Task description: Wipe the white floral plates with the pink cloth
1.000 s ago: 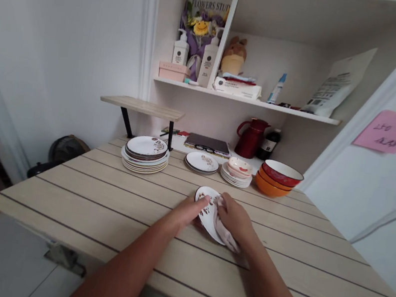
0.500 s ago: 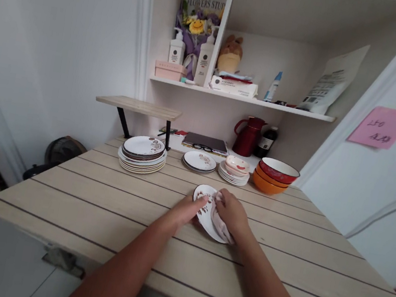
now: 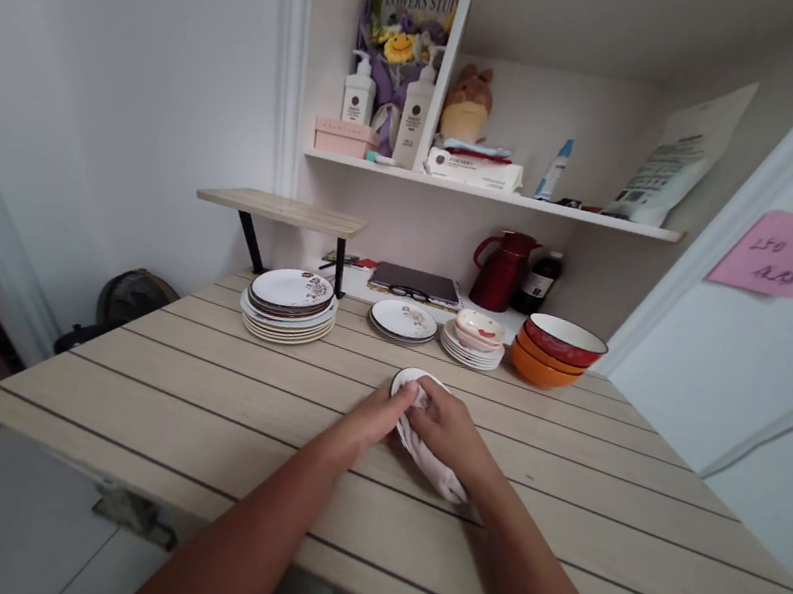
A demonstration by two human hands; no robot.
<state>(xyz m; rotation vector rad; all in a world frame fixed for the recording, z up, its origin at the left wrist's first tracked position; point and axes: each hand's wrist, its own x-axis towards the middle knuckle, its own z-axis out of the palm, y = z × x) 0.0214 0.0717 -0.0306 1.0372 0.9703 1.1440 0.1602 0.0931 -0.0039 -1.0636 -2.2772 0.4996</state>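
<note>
Over the middle of the table, my left hand grips the left edge of a white plate with a dark rim, thumb on top. The plate is tilted, and much of its face is covered. My right hand is closed on a pale pinkish cloth and presses it against the plate's face, close to my left thumb. Part of the cloth hangs over the plate's lower right edge. Behind my hands lies a short stack of plates with a floral print.
A taller plate stack stands at the back left by a small raised wooden shelf. Small dishes and stacked orange and red bowls stand back right. Behind are a laptop, red jug and dark bottle.
My right hand has moved left with the cloth across the plate, up to my left thumb, covering the floral print. My left hand keeps its hold. The view has shifted slightly.
</note>
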